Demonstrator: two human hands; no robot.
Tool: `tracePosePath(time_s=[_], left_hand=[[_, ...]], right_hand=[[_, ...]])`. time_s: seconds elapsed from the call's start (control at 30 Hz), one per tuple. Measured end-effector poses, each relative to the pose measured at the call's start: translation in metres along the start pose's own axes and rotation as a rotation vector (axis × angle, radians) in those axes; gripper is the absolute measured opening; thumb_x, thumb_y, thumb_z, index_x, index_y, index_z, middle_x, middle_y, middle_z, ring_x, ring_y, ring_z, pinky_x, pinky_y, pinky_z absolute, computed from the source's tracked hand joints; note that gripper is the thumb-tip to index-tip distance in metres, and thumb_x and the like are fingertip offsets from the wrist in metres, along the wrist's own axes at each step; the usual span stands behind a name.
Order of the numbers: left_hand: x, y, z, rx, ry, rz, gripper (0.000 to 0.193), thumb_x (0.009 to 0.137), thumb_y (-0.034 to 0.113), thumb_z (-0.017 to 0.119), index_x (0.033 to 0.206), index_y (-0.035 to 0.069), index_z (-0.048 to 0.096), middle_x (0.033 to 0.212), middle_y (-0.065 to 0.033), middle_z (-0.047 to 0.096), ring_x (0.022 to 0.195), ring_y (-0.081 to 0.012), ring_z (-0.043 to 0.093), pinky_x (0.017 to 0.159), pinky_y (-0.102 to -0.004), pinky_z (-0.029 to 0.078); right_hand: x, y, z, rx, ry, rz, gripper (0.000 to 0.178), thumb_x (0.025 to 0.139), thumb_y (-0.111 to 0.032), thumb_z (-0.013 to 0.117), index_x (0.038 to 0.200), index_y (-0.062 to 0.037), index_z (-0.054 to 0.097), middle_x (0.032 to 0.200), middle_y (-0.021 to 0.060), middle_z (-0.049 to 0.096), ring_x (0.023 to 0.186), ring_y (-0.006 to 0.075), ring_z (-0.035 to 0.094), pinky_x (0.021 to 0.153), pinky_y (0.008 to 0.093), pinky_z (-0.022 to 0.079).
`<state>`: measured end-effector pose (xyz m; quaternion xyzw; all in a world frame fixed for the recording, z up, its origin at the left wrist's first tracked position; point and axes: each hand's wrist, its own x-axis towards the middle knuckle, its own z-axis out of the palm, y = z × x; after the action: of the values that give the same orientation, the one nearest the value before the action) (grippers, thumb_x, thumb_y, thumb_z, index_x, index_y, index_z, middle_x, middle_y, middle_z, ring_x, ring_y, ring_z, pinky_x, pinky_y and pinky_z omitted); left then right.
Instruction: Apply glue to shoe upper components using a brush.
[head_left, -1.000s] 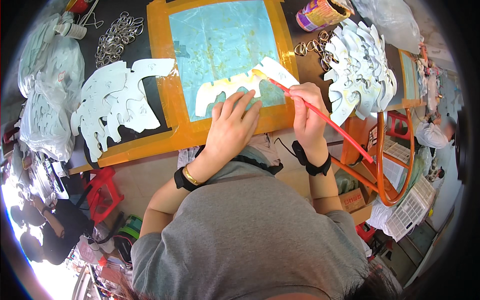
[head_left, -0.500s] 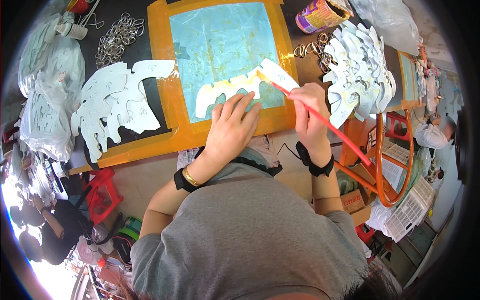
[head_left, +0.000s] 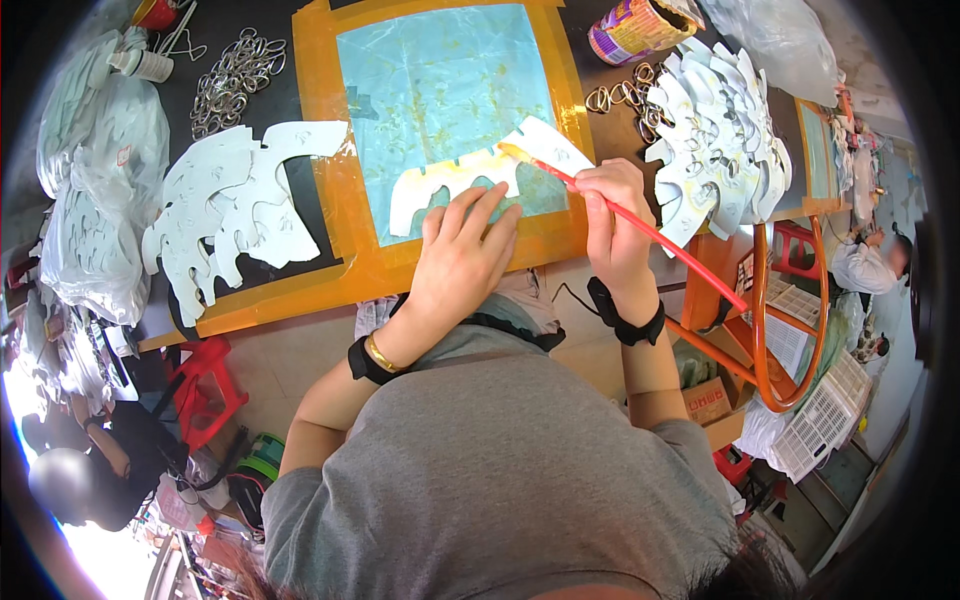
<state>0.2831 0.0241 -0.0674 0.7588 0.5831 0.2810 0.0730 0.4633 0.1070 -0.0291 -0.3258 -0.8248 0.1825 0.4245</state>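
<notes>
A scalloped white cut-out piece (head_left: 408,203) lies on the light blue sheet, with a wet yellowish smear along its upper part. My left hand (head_left: 466,245) rests on its lower edge, fingers stretched and slightly apart, holding nothing. Between the thumb and fingers of my right hand (head_left: 615,210) is a long red-handled brush (head_left: 675,250), slanting down to the right. Its bristles touch the piece near the upper edge, right of the middle. The blue sheet (head_left: 450,85) is framed with orange-brown tape (head_left: 318,120).
To the left lie more white cut-outs (head_left: 240,190); a larger pile of them (head_left: 715,140) is at right. Metal rings (head_left: 238,80) sit farther back, near a purple-yellow tub (head_left: 640,32). Bagged pieces (head_left: 105,190) crowd the left edge. An orange chair frame (head_left: 765,330) stands right.
The brush tip has slid a little to the left and away from me along the piece, my right hand shifting slightly with it. My left hand stays put. A person at lower left has moved.
</notes>
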Motion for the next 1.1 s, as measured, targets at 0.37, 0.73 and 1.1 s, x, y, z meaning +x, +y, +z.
tracePosePath(time_s=[0.37,0.73,1.1], left_hand=[[0.001,0.001,-0.001,-0.01,0.006,-0.009,0.03,0.081,0.016,0.069,0.111,0.011,0.067,0.127,-0.0048,0.058,0.114,-0.0223,0.052,0.091,-0.0386,0.037],[0.002,0.001,-0.002,-0.015,0.003,-0.008,0.03,0.082,0.016,0.069,0.111,0.011,0.067,0.127,-0.005,0.058,0.114,-0.0229,0.052,0.091,-0.0394,0.037],[0.002,0.0,-0.001,-0.018,0.002,-0.006,0.03,0.082,0.015,0.069,0.112,0.011,0.066,0.128,-0.0054,0.057,0.114,-0.024,0.052,0.092,-0.0398,0.037]], right_hand=[[0.006,-0.005,0.0,-0.022,-0.013,-0.024,0.01,0.087,0.002,0.058,0.095,-0.005,0.057,0.087,0.0079,0.064,0.082,0.0286,0.059,0.088,0.0428,0.044],[0.007,0.005,-0.003,-0.119,0.039,0.034,0.006,0.089,-0.001,0.057,0.093,-0.0051,0.057,0.087,0.0083,0.065,0.082,0.0291,0.059,0.088,0.044,0.043],[0.007,-0.006,-0.003,-0.041,-0.042,-0.004,0.006,0.09,-0.001,0.057,0.093,-0.0053,0.057,0.085,0.0084,0.064,0.08,0.0297,0.058,0.09,0.0441,0.042]])
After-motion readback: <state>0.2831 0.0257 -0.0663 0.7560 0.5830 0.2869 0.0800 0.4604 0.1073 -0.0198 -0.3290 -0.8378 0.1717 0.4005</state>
